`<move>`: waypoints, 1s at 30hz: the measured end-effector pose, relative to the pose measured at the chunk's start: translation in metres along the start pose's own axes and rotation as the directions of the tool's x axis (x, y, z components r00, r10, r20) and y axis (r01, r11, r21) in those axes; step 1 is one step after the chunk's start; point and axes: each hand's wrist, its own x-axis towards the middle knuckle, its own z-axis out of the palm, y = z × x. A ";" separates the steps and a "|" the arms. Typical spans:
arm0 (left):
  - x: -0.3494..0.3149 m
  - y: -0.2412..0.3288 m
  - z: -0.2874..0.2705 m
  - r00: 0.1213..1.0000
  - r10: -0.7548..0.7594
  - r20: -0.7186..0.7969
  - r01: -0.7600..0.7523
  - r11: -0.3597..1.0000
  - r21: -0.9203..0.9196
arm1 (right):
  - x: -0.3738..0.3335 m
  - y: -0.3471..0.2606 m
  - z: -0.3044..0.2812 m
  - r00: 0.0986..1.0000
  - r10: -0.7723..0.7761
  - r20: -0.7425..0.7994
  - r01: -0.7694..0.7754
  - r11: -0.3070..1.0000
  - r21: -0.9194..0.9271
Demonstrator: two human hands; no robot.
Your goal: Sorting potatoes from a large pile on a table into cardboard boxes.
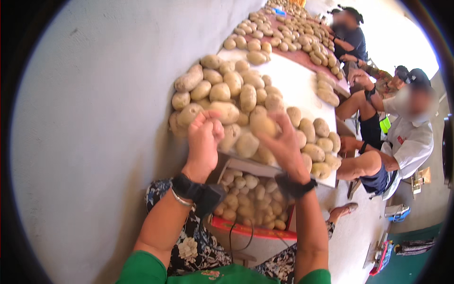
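Observation:
My left hand [204, 139] is raised over the near edge of the potato pile, its fingers curled closed. Whatever is inside them, if anything, is hidden. An oblong potato [226, 112] lies just beyond its fingertips. Slightly smeared by motion, my right hand [283, 144] has thumb and fingers about a potato [263, 125] at the pile's near side. More tan potatoes [220, 92] are heaped on the white tabletop [297, 78]. Below my hands, between my forearms, stands a box [250, 230] with a red rim, holding many smaller potatoes [248, 203].
A bare wall [94, 118] runs close along my left. Farther off, a reddish table [302, 56] carries more potatoes. A person in a white shirt [411, 137] sits at the table's right side, with others in dark clothing [350, 40] beyond. A cable [241, 248] hangs before the box.

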 end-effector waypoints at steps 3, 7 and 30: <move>0.004 0.000 -0.005 0.999 0.041 0.024 -0.041 0.999 -0.001 | 0.018 0.016 0.016 0.984 -0.175 -0.028 0.170 0.977 -0.128; 0.006 0.001 -0.008 0.998 0.037 0.049 -0.038 0.999 0.007 | 0.019 0.025 0.019 0.974 -0.184 0.134 0.217 0.931 -0.293; 0.007 -0.007 -0.007 0.994 0.018 0.111 -0.019 1.000 0.011 | -0.190 0.254 0.039 0.890 0.443 0.106 -0.297 0.741 -0.602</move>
